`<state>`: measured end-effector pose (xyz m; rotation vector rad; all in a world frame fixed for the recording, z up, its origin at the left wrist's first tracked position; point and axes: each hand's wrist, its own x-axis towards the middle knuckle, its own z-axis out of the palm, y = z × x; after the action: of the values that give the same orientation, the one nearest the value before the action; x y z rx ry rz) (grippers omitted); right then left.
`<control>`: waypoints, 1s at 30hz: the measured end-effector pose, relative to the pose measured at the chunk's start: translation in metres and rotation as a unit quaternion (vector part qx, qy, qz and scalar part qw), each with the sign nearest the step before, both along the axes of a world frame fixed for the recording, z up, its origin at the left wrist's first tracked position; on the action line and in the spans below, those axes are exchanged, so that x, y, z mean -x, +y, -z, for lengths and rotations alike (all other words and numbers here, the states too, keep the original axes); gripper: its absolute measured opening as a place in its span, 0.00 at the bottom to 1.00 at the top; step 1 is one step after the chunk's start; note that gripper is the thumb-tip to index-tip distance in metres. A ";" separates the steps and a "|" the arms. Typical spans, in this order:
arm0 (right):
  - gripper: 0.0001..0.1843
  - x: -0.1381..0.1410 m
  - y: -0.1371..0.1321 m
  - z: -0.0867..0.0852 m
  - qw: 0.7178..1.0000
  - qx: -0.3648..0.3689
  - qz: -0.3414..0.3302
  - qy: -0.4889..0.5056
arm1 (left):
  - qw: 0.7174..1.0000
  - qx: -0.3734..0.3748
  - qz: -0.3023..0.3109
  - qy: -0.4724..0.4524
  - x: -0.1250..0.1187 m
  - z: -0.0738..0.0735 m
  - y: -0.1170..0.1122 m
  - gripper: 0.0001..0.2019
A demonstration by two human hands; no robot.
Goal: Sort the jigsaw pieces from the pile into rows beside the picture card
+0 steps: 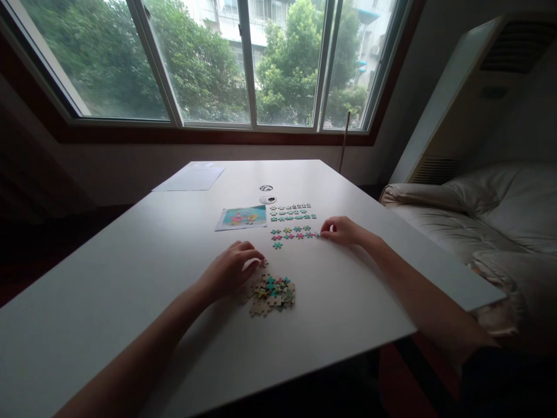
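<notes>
My left hand [235, 266] is closed at the fingertips on a small puzzle piece [264, 263], just above a loose heap of jigsaw pieces [273, 295], some face up and some showing plain backs. Farther right, my right hand [342, 230] pinches a puzzle piece [317, 234] at the right end of a row. Several rows of sorted puzzle pieces [288, 236], mostly teal with some pink, lie between the hands and beyond them. A colourful picture sheet [243, 217] lies left of the rows.
The white table [108, 296] carries everything. Two round discs [267, 200] lie beyond the picture, and white paper [190, 177] is at the far left corner. A pale sofa [513, 215] stands at the right, a thin stick [344, 142] near the window.
</notes>
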<state>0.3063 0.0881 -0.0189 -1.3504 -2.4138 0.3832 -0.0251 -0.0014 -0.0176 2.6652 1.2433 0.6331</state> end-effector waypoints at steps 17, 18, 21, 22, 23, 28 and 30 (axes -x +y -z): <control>0.09 0.003 -0.001 -0.001 1.000 -0.021 0.004 -0.010 | 0.999 0.004 -0.053 0.005 -0.005 0.001 -0.003 0.10; 0.09 0.003 -0.001 -0.001 1.000 -0.023 0.005 -0.013 | 0.998 0.005 -0.061 0.011 -0.006 0.001 -0.004 0.10; 0.08 0.005 -0.004 -0.005 0.999 -0.040 0.002 -0.016 | 0.996 0.011 -0.079 0.025 -0.009 0.000 -0.004 0.11; 0.08 0.007 -0.006 -0.006 0.999 -0.048 -0.005 -0.014 | 0.996 0.013 -0.082 0.027 -0.010 -0.001 -0.004 0.11; 0.08 0.009 -0.007 -0.008 0.998 -0.056 -0.016 -0.010 | 0.996 0.015 -0.082 0.027 -0.010 0.000 -0.004 0.11; 0.08 0.027 -0.019 -0.012 0.993 -0.088 -0.075 0.009 | 0.997 0.002 -0.074 0.009 -0.010 0.003 -0.002 0.10; 0.07 0.034 -0.024 -0.012 0.991 -0.098 -0.092 0.012 | 0.998 -0.013 -0.067 0.009 -0.009 0.003 -0.002 0.10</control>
<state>0.2722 0.0641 -0.0065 -1.0382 -2.4896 0.1997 -0.0162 -0.0031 -0.0208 2.6305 1.4366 0.6484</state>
